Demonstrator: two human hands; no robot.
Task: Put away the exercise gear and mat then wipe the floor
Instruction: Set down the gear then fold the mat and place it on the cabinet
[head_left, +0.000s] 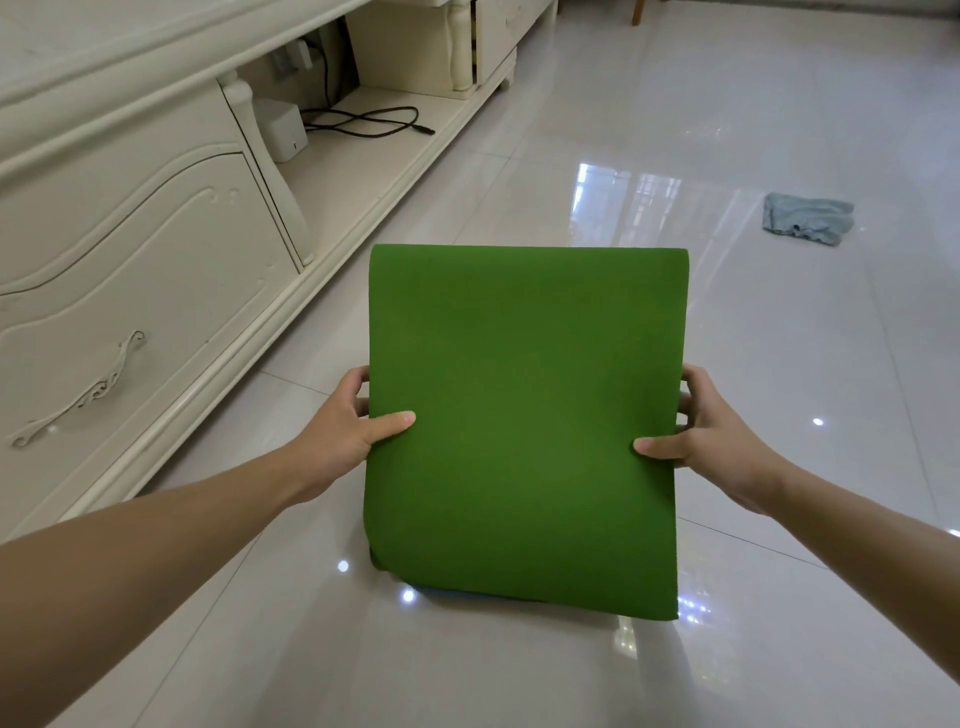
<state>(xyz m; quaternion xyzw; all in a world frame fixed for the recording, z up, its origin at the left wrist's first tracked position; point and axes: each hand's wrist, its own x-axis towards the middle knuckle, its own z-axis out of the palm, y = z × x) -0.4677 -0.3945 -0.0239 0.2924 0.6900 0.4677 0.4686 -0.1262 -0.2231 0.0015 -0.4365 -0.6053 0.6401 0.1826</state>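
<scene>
A green mat (524, 415), folded over, hangs in the air in front of me above the glossy tiled floor (779, 649). My left hand (348, 426) grips its left edge, thumb on the top face and fingers behind. My right hand (701, 431) grips the right edge the same way. The mat's far end is a rounded fold and its near end droops toward the floor. A crumpled light blue cloth (808, 218) lies on the floor at the far right.
A long cream cabinet (130, 249) with carved drawer fronts runs along the left. Its open shelf holds a white box (280, 130) and a coiled black cable (369, 122). A wooden leg (638, 11) stands at the top edge.
</scene>
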